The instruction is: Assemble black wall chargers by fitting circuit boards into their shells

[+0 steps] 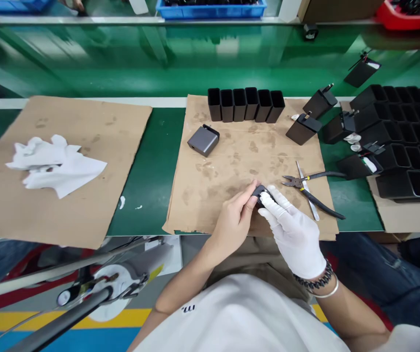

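Note:
Over the near edge of the middle cardboard sheet, my bare left hand [235,215] grips a small black charger [259,191] by its side. My right hand [292,230], in a white glove, presses its fingers onto the same charger from the right, hiding much of it. Right of my hands lie diagonal pliers [298,182] with black handles, crossed over metal tweezers [308,193]. Farther up the sheet rests a grey charger block [203,141]. Behind it stands a row of open black casings [239,105]. A black charger with prongs [303,129] lies at the upper right.
Many black casings [400,122] stand packed at the far right, beside several chargers with wires. White crumpled gloves or cloth [54,161] lie on the left cardboard [74,220]. Blue [212,12] and red bins [411,19] stand at the back. A seated person's leg [382,274] shows at right.

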Available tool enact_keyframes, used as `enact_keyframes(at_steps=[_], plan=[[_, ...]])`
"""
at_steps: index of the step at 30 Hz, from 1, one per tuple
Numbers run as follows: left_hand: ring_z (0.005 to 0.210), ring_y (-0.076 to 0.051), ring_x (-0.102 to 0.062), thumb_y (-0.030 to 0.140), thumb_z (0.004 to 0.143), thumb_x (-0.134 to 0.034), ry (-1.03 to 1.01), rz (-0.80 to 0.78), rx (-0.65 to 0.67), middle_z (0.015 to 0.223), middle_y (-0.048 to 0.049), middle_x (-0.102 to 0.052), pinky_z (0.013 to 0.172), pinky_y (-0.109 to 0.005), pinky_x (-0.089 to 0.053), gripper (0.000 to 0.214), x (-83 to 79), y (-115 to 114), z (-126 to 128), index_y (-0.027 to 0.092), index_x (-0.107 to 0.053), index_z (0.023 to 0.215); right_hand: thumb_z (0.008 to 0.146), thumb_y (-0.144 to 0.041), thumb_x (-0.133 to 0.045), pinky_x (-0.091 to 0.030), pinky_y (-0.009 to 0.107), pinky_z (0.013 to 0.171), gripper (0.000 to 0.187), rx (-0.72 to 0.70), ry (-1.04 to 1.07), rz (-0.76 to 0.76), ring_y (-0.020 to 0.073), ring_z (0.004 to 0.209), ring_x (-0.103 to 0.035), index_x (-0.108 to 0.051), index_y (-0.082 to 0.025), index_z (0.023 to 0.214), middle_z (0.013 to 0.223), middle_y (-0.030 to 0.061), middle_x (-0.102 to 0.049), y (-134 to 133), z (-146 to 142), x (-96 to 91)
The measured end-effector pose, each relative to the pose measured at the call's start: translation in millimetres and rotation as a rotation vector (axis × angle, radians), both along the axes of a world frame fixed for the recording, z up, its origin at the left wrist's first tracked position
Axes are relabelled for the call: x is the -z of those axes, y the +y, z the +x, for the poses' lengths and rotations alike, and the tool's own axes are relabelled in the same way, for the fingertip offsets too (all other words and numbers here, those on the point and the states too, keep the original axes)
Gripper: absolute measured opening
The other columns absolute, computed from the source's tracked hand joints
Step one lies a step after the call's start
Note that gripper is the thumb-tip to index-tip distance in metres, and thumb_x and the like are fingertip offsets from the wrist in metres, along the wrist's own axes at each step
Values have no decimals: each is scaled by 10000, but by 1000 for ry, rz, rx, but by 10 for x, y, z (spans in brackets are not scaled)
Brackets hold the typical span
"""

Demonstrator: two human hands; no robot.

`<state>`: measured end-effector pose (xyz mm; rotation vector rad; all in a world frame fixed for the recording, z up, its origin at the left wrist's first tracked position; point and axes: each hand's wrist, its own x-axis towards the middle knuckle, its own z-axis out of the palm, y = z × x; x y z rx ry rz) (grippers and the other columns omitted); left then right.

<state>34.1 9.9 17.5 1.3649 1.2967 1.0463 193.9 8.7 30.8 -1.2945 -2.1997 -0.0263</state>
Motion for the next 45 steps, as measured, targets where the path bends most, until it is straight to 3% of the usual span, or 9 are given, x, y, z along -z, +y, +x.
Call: enact_keyframes(at_steps=[4, 10, 14, 23, 27, 30, 33, 41, 45], plan=[[1435, -212, -582, 341, 1065, -498, -33, -29, -16, 1510, -66, -619, 1231, -342, -462, 432, -12, -23, -3, 194, -621, 1453, 1020, -243, -593, -657, 284, 697, 256, 32, -86, -39, 232, 882, -814, -745, -192, 1219, 1272, 123, -754, -4, -59, -102], [1345, -245, -658, 328, 980, -659, -298, -125, -45, 1352, -52, -744, 1189, -371, -503, 297, 17, 115, -68, 239, -778, 1236, 962, -248, -632, -664, 321, 814, 244, -11, 66, -172, 225, 958, -802, -765, -271, 1166, 1138, 45, -809, 149, 15, -75], [1101, -218, -768, 347, 971, -664, -385, -113, -147, 1165, -67, -813, 1006, -326, -610, 228, 14, 142, -119, 202, -811, 1067, 910, -320, -703, -661, 385, 884, 310, 10, 147, -316, 268, 1065, -777, -752, -283, 1215, 1151, 55, -801, 276, 52, -43], [1031, -178, -771, 330, 957, -681, -324, -20, -227, 1069, -70, -815, 940, -265, -611, 191, 42, 44, -162, 185, -767, 1046, 860, -453, -774, -647, 413, 957, 387, 49, 327, -386, 286, 1126, -751, -738, -234, 1178, 1163, 94, -784, 276, 60, -56], [1015, -191, -768, 348, 932, -702, -311, -6, -234, 1074, -80, -805, 936, -288, -612, 207, 70, 46, -161, 178, -761, 1034, 837, -473, -803, -669, 377, 891, 379, 63, 631, -496, 252, 1031, -776, -703, -216, 1098, 1127, 96, -784, 345, 102, -97], [961, -183, -769, 350, 918, -708, -308, -16, -241, 1033, -67, -803, 893, -278, -615, 199, 65, 51, -162, 181, -756, 1012, 951, -512, -641, -690, 350, 772, 324, -61, 934, -807, 223, 973, -790, -671, -229, 1106, 1150, 86, -781, 417, 119, -190], [948, -173, -768, 325, 920, -692, -283, -39, -223, 1025, -63, -804, 874, -260, -609, 174, 50, 56, -162, 183, -752, 1002, 1056, -432, -361, -690, 343, 798, 392, -189, 1026, -1038, 196, 1045, -781, -708, -253, 1092, 1205, 70, -775, 471, 124, -276], [969, -186, -736, 313, 957, -652, -216, -72, -123, 1012, -66, -774, 904, -272, -573, 173, 96, 35, -194, 194, -761, 1017, 1057, -397, -371, -604, 358, 1024, 396, -257, 1179, -1181, 162, 1313, -665, -738, -270, 1130, 1361, 32, -719, 497, 138, -294], [981, -189, -721, 326, 981, -632, -190, -84, -83, 1044, -67, -766, 909, -277, -556, 185, 112, 20, -214, 203, -756, 1044, 1048, -389, -393, -606, 368, 1030, 372, -246, 1185, -1191, 171, 1296, -676, -742, -263, 1075, 1329, 38, -736, 503, 119, -360]])
